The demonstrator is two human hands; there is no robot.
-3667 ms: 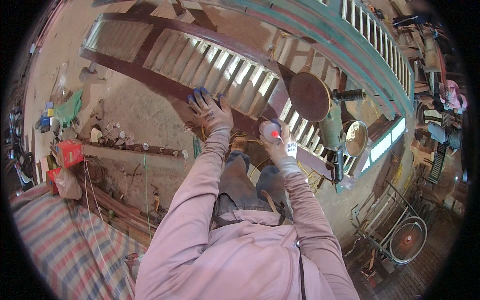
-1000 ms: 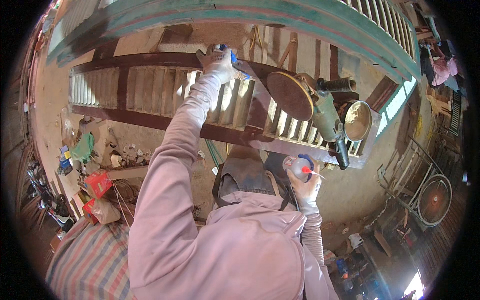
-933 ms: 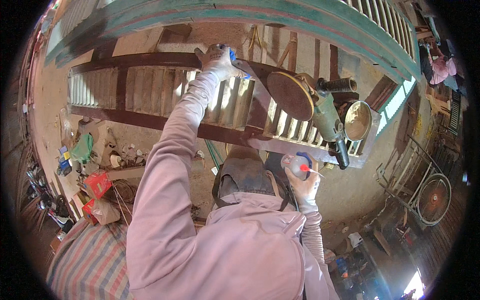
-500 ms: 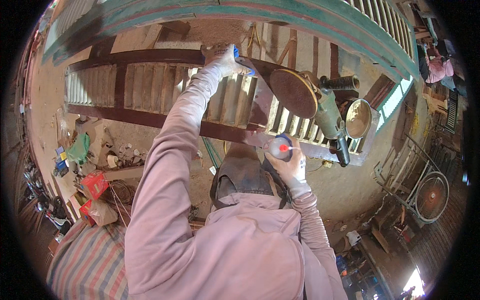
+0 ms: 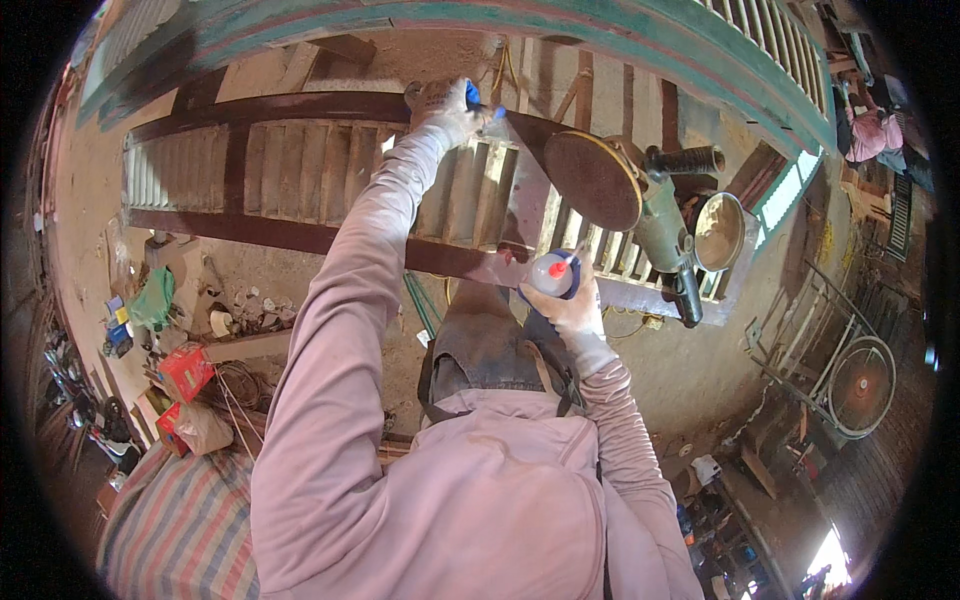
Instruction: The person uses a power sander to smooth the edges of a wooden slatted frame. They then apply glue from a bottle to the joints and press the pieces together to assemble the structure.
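A long louvred wooden panel (image 5: 370, 246) with dark reddish-brown rails lies crosswise in front of me. At its far rail is my left hand (image 5: 447, 110) in a pale glove with blue on the fingers. Its thumb and forefinger look spread apart, though the fingertips are slightly blurred. By the near rail my right hand (image 5: 574, 310), also gloved, is wrapped round a clear squeeze bottle (image 5: 544, 274) with a red cap and thin pale nozzle. An angle grinder (image 5: 658, 225) with a round brown disc rests on the panel's right part, just beyond the bottle.
A green louvred frame (image 5: 590, 62) spans the far side. To the right stand a round tin (image 5: 718, 232) and a spoked wheel (image 5: 862, 388) with metal bars. Red boxes (image 5: 186, 372) and a striped cloth (image 5: 178, 530) are at left. Another person in pink (image 5: 872, 135) is far right.
My right hand has moved slightly left and away from me, and the bottle's nozzle has swung from pointing right to pointing up and right. My left thumb has shifted closer to the far rail.
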